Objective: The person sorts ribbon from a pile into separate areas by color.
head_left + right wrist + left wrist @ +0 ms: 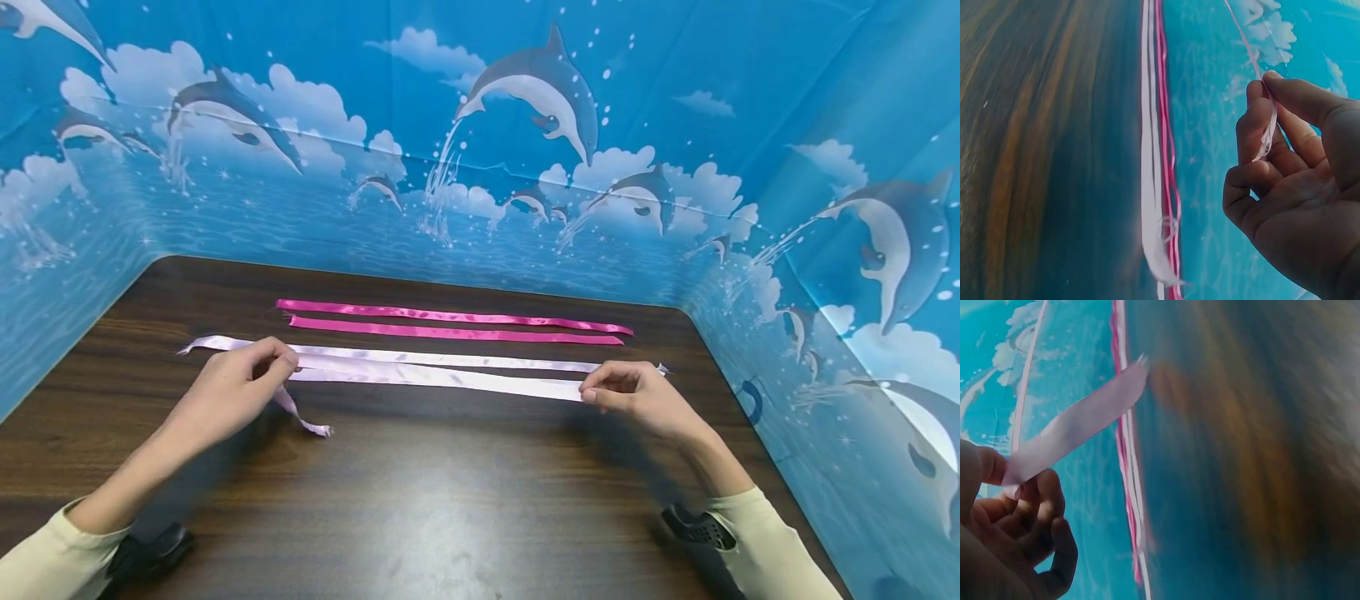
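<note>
A pale lavender satin ribbon is stretched between the two hands above the table. Its left end hangs loose past the left hand, whose thumb and fingertips pinch the ribbon. At the other side the right hand pinches it near its end. In the right wrist view a short frayed tail runs down inside the right hand's fingers. Just behind, another pale ribbon lies along the table, partly hidden by both hands. Farther back lie two hot-pink ribbons, roughly parallel.
The dark wood-grain table has rounded back corners. A blue dolphin-print cloth stands along its back and sides. Black bands sit at both wrists, by pale yellow sleeves.
</note>
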{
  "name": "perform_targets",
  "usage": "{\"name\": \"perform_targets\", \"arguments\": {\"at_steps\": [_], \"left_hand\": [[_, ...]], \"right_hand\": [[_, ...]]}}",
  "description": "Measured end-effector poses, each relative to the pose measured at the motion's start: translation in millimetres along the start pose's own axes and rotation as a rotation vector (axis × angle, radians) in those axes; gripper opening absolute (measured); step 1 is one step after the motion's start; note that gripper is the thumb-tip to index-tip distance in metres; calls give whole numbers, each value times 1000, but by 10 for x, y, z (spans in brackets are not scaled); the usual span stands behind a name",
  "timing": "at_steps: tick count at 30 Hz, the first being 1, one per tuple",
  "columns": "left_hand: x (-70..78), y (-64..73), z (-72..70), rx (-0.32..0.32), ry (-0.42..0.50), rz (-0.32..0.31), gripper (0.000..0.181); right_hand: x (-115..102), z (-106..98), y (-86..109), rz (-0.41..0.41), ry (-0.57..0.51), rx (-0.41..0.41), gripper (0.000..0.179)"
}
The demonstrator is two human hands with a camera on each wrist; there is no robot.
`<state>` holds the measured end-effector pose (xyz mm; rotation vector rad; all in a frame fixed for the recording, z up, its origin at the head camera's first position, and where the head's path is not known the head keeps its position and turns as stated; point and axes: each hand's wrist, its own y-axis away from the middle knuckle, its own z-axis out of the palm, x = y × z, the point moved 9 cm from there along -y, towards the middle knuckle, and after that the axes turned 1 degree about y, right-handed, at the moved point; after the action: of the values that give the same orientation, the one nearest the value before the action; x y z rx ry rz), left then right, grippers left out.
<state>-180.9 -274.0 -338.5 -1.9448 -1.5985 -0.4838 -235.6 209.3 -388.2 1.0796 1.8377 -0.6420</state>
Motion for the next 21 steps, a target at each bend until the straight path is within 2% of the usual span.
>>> {"name": "perform_targets", "arguments": {"at_steps": [2, 6, 11, 15, 21], "left_hand": [[-55, 31, -50, 42, -46, -9, 24], [-180, 86, -108, 41, -54, -39, 27], [-362, 141, -145, -14, -76, -92, 29], [-509, 162, -121, -83, -92, -133, 31], [-653, 196, -59, -180, -112, -174, 32]], "right_hand": [[55, -47, 12, 11, 7, 21, 14], [165, -129, 25, 30, 12, 55, 15], [341, -150, 23, 72, -33, 60, 19], [519, -149, 14, 132, -86, 80, 24], [660, -132, -16, 144, -24, 93, 24]]}}
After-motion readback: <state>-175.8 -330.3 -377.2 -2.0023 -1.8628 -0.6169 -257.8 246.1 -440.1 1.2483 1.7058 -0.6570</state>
